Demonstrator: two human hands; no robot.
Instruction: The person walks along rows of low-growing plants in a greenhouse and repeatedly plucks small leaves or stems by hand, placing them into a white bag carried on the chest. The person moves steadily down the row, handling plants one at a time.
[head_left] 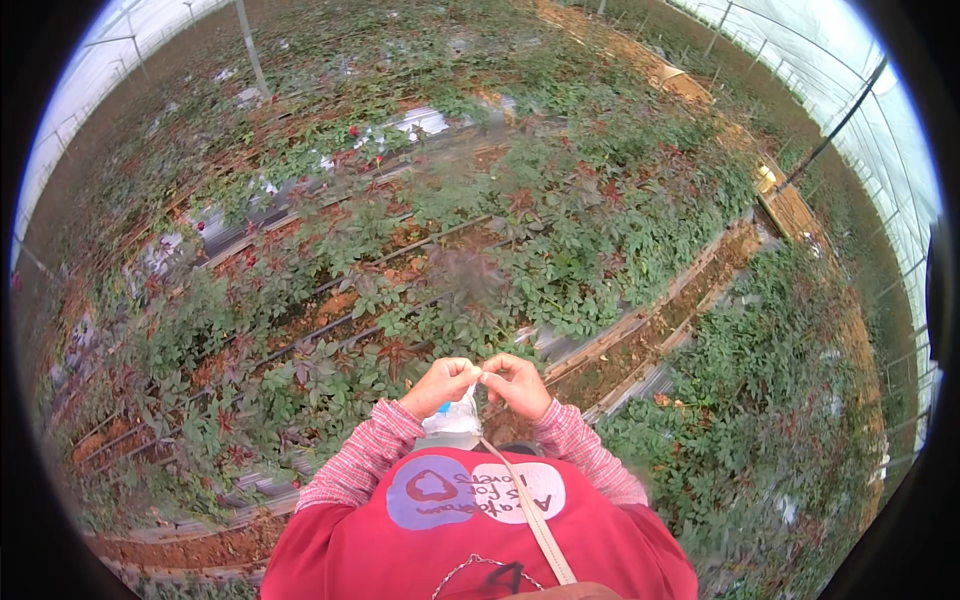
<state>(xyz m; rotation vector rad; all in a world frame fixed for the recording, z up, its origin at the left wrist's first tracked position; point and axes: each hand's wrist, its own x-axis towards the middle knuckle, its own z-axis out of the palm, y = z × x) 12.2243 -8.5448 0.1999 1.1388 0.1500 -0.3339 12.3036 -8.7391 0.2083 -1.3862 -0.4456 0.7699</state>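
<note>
My left hand (442, 386) and my right hand (517, 385) meet in front of my body, fingertips pinched together and almost touching. Whatever lies between the fingertips is too small to make out. Just below the hands hangs a white bag (457, 420) with a bit of blue at its side, partly hidden by my left hand. A beige strap (535, 505) runs from near the bag diagonally across my red top. Beyond the hands stand leafy rose plants (570, 280) with green and dark reddish leaves.
A soil path (640, 345) with pale edging runs toward the far right between plant beds. Dark drip pipes (340, 322) cross the bed at left. Several red blooms (353, 131) show farther back. A metal post (252, 50) and a dark pole (835, 130) rise under the plastic greenhouse cover.
</note>
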